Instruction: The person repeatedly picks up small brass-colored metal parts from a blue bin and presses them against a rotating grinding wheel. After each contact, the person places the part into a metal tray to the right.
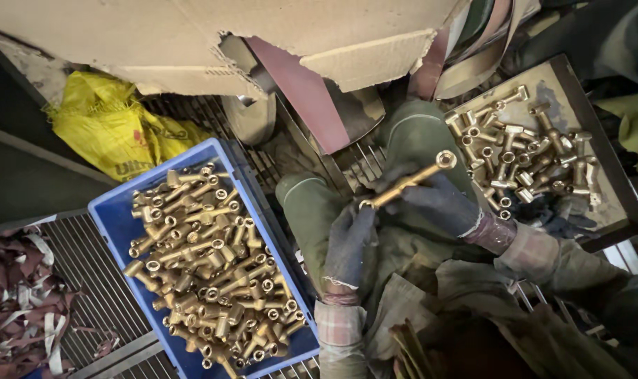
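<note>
The right hand (442,203), in a dark glove, has its fingers (417,193) closed around a long brass fitting (408,181). The fitting lies tilted between the two hands: its round open end sticks out above and to the right of the right fingers, and its lower end points to the left hand (348,242). The left hand also wears a dark glove. Its fingers (361,217) are curled and touch the lower end of the fitting, but I cannot tell if they really grip it or only support it.

To the left of the left fingers, near them, stands a blue plastic crate (112,210) full of similar brass fittings (207,260), lying in a loose heap. To the right of the right fingers, just beside them, there is a flat brown tray (600,147) with a smaller group of brass pieces (522,158).

Under the fingers are the person's knees in green trousers (312,210). Above the fingers hangs a reddish-brown abrasive belt (305,91), and over it torn cardboard (193,42). A yellow bag (115,126) lies far up and left of the fingers, and a pile of used belt strips (24,302) lies far to the left, beyond the crate.
</note>
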